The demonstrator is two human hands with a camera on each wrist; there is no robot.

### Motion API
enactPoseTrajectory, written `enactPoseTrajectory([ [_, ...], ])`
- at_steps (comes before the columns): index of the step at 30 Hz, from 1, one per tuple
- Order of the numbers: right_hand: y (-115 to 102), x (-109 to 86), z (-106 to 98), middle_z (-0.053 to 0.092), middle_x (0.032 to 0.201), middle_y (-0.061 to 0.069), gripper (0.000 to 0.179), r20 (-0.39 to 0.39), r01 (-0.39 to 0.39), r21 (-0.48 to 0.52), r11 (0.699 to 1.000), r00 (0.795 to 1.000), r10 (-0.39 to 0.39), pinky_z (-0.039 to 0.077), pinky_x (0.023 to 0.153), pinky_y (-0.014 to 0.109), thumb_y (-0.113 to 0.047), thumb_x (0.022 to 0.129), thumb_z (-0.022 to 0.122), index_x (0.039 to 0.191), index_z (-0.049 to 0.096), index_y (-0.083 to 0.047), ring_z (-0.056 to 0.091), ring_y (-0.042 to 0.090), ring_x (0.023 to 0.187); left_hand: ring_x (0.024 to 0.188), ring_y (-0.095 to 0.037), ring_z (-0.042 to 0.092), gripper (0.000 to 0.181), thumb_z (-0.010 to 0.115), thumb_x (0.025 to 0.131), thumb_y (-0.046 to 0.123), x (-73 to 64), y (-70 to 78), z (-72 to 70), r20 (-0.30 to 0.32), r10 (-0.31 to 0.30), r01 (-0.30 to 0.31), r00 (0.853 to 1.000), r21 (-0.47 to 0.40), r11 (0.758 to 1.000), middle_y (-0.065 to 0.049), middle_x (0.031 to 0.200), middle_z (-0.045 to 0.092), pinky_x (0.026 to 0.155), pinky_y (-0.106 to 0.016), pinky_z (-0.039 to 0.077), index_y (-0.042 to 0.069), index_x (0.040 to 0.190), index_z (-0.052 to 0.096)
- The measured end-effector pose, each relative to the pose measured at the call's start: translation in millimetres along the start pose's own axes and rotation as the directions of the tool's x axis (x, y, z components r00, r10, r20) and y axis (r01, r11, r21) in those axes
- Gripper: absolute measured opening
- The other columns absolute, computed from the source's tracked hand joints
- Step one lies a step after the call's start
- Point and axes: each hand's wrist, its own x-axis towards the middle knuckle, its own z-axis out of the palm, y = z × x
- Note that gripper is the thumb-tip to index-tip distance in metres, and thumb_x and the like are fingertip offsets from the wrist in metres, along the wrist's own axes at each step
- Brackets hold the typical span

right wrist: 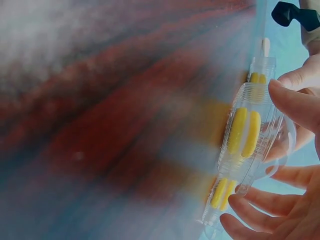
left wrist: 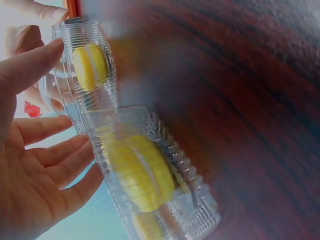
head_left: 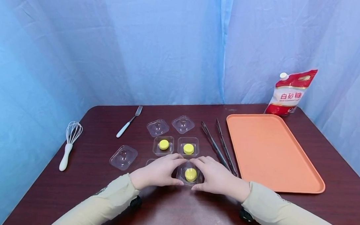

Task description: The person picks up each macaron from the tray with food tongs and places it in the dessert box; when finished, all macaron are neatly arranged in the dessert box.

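Note:
Both hands are at a clear plastic box [right wrist: 232,162] that contains a yellow macaron [head_left: 191,174], near the table's front edge. A clear domed lid [right wrist: 288,145] lies over this box. My left hand [head_left: 161,169] holds the lid's left side, thumb at the near corner and index finger at the far one. On the opposite side my right hand [head_left: 215,175] holds it the same way. Another boxed macaron [left wrist: 140,172] sits beside it, mostly hidden under my left hand in the head view. Behind stand two lidless boxes with yellow macarons [head_left: 164,144].
Loose domed lids [head_left: 123,157] lie at the left and behind the boxes. Tongs [head_left: 217,143] and an orange tray [head_left: 274,152] are on the right, a sugar bag [head_left: 290,93] at the back right. A fork [head_left: 129,122] and a whisk [head_left: 68,146] lie left.

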Motion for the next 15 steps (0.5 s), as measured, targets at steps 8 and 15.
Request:
enactPoseTrajectory([
  [8,-1.7,-0.6,-0.1,0.061,0.116,0.01,0.077,-0.002,0.016,-0.017,1.0,1.0,-0.016,0.05,0.087,0.041,-0.04,0.066,0.083,0.127,0.054,-0.001,0.057,0.026,0.103,0.108,-0.017,0.057,0.065,0.077,0.077,0.036,-1.5,0.1,1.8,-0.008,-0.01,0.01,1.0,-0.005,1.0,-0.005,0.12,0.057,0.094,-0.032,0.047,0.005,0.13,0.055],
  [15,-2.7,0.5,1.7,0.061,0.114,0.011,0.078,0.005,0.017,-0.052,0.998,1.0,-0.017,0.05,0.085,0.039,-0.042,0.064,0.084,0.125,0.056,-0.001,0.057,0.026,0.101,0.104,-0.016,0.059,0.065,0.079,0.075,0.036,-1.9,0.9,4.2,-0.014,-0.019,0.019,1.0,-0.002,1.0,-0.004,0.115,0.057,0.092,-0.031,0.048,0.006,0.128,0.056],
])
